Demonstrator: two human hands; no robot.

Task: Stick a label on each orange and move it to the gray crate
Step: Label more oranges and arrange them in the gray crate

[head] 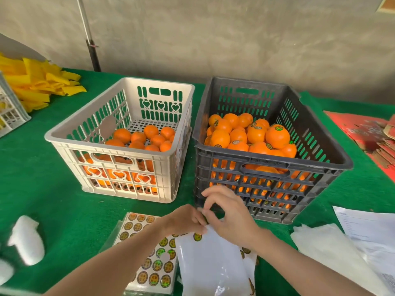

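Observation:
A white crate (70, 136) on the green table holds several unlabelled oranges (139, 137). To its right, the gray crate (324, 146) is piled with labelled oranges (254, 135). In front of the crates lies a label sheet (154, 268) with round gold-green stickers. On top of it lies a mostly peeled white backing sheet (211, 265). My left hand (186, 220) holds the top edge of the backing sheet. My right hand (230, 214) meets it there, thumb and forefinger pinching at the same edge, where a label (197, 236) remains.
Yellow packing strips (38, 82) lie at the far left beside another white crate (8, 112). White foam nets (26, 240) sit at the near left. White bags (333, 253) and papers (367, 225) lie at the near right, red cardboard (367, 133) beyond them.

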